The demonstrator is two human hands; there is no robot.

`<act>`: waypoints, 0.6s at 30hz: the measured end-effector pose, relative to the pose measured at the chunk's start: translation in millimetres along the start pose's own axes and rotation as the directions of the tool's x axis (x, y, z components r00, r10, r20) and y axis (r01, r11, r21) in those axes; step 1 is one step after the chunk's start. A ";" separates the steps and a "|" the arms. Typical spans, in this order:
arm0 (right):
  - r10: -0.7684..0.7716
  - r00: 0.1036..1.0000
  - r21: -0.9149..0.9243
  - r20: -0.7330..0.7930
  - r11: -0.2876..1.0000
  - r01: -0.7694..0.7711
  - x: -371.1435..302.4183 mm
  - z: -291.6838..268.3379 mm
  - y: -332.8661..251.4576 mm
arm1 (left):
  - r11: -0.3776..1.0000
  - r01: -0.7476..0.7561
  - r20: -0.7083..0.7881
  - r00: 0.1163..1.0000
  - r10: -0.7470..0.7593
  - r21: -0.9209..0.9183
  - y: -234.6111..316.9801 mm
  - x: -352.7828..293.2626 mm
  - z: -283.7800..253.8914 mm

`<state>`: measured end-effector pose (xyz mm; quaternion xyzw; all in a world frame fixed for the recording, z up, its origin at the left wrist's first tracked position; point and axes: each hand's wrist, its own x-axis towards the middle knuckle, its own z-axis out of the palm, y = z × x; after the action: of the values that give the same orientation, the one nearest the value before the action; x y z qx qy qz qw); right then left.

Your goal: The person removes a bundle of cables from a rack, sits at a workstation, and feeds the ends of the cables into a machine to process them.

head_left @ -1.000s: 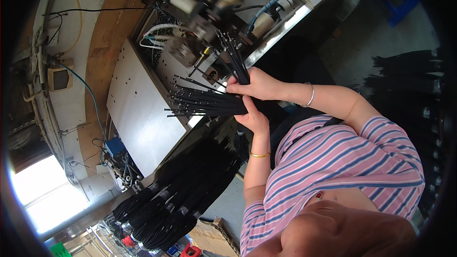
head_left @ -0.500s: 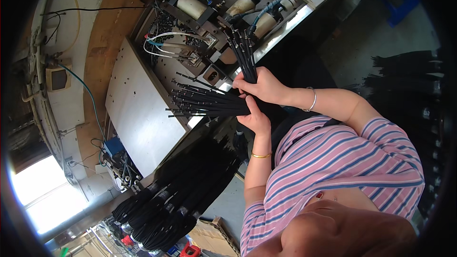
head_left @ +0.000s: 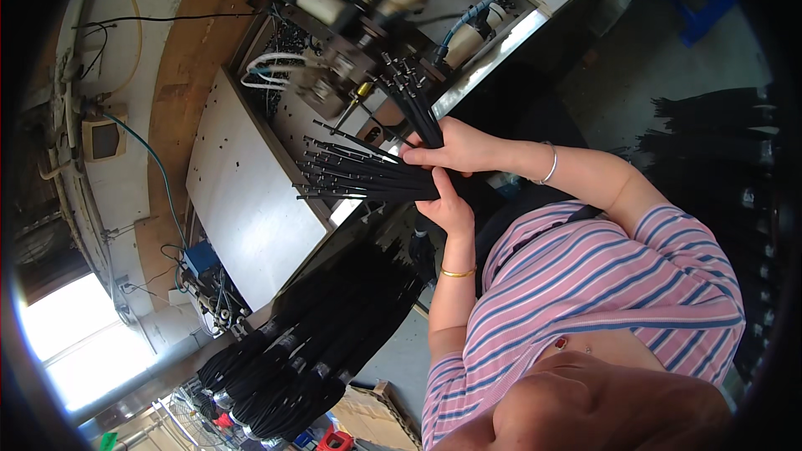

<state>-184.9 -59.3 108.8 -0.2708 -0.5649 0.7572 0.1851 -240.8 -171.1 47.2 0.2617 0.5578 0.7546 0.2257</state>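
My left hand (head_left: 449, 207) is closed around a thick bundle of black cords (head_left: 359, 174), whose tipped ends fan out toward the left. Just above it, my right hand (head_left: 464, 148) grips a smaller bunch of black cords (head_left: 424, 113) with the tips pointing up. From its fingertips a single black cord (head_left: 382, 122) reaches to the working head of a bench machine (head_left: 334, 67), where a yellow glint shows at the tip. Parts of the machine are smeared by motion. The fingers partly hide where the cords are gripped.
The machine stands on a pale worktable (head_left: 251, 209) littered with small black bits. Several tied bundles of black cord (head_left: 309, 351) hang below left. More dark cords (head_left: 710, 125) lie at the far right, near a blue stool (head_left: 697, 4). A cardboard box (head_left: 376, 418) sits at the bottom.
The machine's head and cylinders have shifted left and blurred. My right hand has moved slightly left with its bunch, and one cord now reaches the machine. My left hand has hardly moved.
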 end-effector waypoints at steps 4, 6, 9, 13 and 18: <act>0.065 0.996 -0.061 0.054 0.996 -0.062 -6.2 -6.0 8.4 | 1.000 0.017 0.040 0.999 -0.017 0.019 -0.4 -9.1 0.7; 0.084 0.996 -0.052 0.038 0.995 -0.082 -15.9 -4.0 7.9 | 1.000 0.004 0.034 0.999 -0.005 0.030 0.0 -15.2 1.8; -0.149 0.987 0.065 -0.068 0.986 0.153 -24.2 3.1 21.1 | 0.998 -0.028 0.020 0.999 0.027 0.065 -6.0 -22.1 0.1; -0.158 0.982 0.092 -0.103 0.982 0.167 -24.2 3.4 28.7 | 0.999 -0.036 0.065 0.997 0.034 0.035 -8.7 -24.9 -2.8; -0.125 0.989 0.151 -0.083 0.979 0.136 -17.1 3.5 26.1 | 1.000 -0.019 0.045 0.999 0.018 0.007 -6.2 -19.4 -2.5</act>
<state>-173.0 -79.7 88.1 -0.2450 -0.5133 0.7750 0.2755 -227.4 -183.5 37.9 0.2847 0.5529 0.7485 0.2302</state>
